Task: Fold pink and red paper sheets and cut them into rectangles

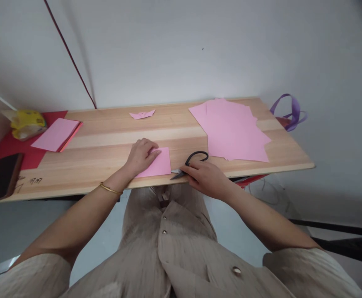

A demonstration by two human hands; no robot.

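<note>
Far left: smartphone (3, 178) at the near edge, yellow packet (28, 124) on red paper (28, 142), pink-topped paper stack (55, 134) just beside it. Left of centre, near edge: my left hand (142, 156) rests palm down, fingers bent and close together, on the small pink sheet (158, 163), covering its left part; can't tell if I pinch it. Beyond, far side: folded pink paper piece (142, 115). Right of that sheet, my right hand (201, 176) is closed around black-handled scissors (196, 154), blades pointing left, slightly parted, tips beside the sheet. Farther right: fanned pink sheets (230, 130).
</note>
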